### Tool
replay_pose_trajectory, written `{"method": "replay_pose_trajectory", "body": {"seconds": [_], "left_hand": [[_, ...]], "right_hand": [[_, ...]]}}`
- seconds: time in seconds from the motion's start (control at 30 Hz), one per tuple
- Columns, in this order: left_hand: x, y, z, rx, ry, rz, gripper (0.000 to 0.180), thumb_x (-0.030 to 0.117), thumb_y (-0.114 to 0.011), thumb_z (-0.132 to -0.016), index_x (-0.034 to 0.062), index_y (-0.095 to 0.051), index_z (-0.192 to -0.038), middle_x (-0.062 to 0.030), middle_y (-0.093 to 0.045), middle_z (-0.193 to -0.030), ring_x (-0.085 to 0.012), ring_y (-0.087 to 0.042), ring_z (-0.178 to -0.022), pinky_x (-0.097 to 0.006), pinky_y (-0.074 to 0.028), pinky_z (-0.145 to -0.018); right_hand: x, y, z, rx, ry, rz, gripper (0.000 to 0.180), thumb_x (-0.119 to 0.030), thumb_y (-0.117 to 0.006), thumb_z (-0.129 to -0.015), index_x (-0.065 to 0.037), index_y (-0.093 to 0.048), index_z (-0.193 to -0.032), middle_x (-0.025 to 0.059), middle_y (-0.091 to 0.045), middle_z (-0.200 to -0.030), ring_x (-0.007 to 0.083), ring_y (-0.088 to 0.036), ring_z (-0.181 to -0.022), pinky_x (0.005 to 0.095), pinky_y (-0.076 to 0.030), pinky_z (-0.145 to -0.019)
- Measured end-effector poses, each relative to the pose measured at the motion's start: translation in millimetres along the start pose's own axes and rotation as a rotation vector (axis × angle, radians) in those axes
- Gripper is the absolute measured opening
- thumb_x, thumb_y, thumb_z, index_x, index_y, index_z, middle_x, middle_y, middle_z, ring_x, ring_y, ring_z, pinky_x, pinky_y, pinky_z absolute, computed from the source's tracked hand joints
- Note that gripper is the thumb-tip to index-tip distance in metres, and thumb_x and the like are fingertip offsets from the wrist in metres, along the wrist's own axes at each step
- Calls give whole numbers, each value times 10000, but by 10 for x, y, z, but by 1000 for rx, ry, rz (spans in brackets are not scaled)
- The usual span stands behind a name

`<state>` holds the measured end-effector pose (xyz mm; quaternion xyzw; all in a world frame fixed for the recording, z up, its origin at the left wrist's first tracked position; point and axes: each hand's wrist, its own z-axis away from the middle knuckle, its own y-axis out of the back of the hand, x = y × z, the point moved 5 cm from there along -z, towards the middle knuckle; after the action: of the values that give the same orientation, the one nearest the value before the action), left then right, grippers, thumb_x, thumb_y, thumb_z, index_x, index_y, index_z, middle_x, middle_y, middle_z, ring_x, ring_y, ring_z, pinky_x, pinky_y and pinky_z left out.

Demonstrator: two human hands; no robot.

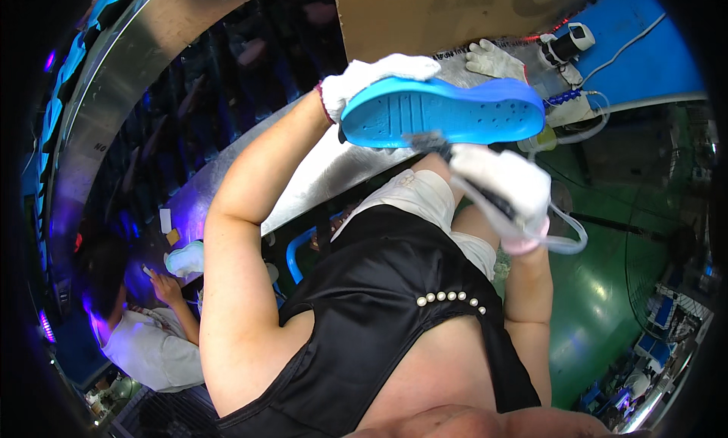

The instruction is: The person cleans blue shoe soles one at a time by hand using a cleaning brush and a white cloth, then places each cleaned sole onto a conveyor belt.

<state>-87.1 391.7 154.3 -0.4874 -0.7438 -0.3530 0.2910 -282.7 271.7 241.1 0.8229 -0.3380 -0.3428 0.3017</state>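
Observation:
A bright blue shoe sole (pixel 447 110) is held up in front of me, its ridged and pitted face toward me. My left hand (pixel 371 78), in a white knit glove, is closed around its left end and far edge. In my right hand (pixel 504 182), also gloved in white, is a brush (pixel 431 144) with a dark, motion-blurred head. That head is at the sole's near edge; whether it touches cannot be made out. A clear tube (pixel 569 241) runs along the brush handle and loops past my right wrist.
A metal bench (pixel 303 172) lies beneath the sole, beside a curved machine with a dark slatted conveyor (pixel 205 97). A cardboard box (pixel 455 17) stands beyond. A spare white glove (pixel 493 60) and a black-and-white device (pixel 569 43) are right of it. Another person (pixel 152 339) works at the left.

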Motion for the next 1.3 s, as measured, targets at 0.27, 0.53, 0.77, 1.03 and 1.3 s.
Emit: {"method": "replay_pose_trajectory", "body": {"seconds": [0.27,0.53,0.77,1.03,1.3], "left_hand": [[-65,128,95,71,213,17,610,366,-665,-860,64,-495,-1362,-172,-524,-1319,-298,-501,-1222,-395,-438,-985],[177,-49,2,156,971,722,847,674,-561,-801,12,-500,-1326,-294,-614,-1080,-336,-683,-834,-375,-572,-541],[132,-109,319,358,903,934,806,675,-423,-866,30,-492,-1345,-270,-634,-1093,-379,-671,-867,-447,-571,-674],[1590,380,-147,-32,173,1125,860,644,-436,-886,56,-255,-1487,-350,-435,-1339,-527,-522,-1133,-588,-501,-859],[2867,2009,-59,-886,-985,3992,597,433,-592,-835,114,-505,-1333,-192,-480,-1375,-291,-498,-1229,-473,-332,-1039]], "right_hand": [[62,139,-9,7,28,71,214,-87,-716,-711,-76,-724,-924,121,-719,-974,220,-635,-625,286,-469,-548],[158,300,-32,22,16,132,267,-5,-778,-648,-38,-715,-905,134,-719,-959,237,-662,-688,276,-496,-611],[220,213,-70,-8,107,110,278,-45,-789,-655,-51,-722,-924,112,-721,-926,237,-682,-737,320,-502,-629],[70,287,143,349,-57,-451,269,-71,-825,-650,-12,-683,-870,169,-714,-875,229,-650,-670,287,-478,-592],[214,-52,188,407,-297,-628,268,69,-715,-639,31,-639,-893,152,-685,-850,216,-655,-739,280,-515,-688]]}}
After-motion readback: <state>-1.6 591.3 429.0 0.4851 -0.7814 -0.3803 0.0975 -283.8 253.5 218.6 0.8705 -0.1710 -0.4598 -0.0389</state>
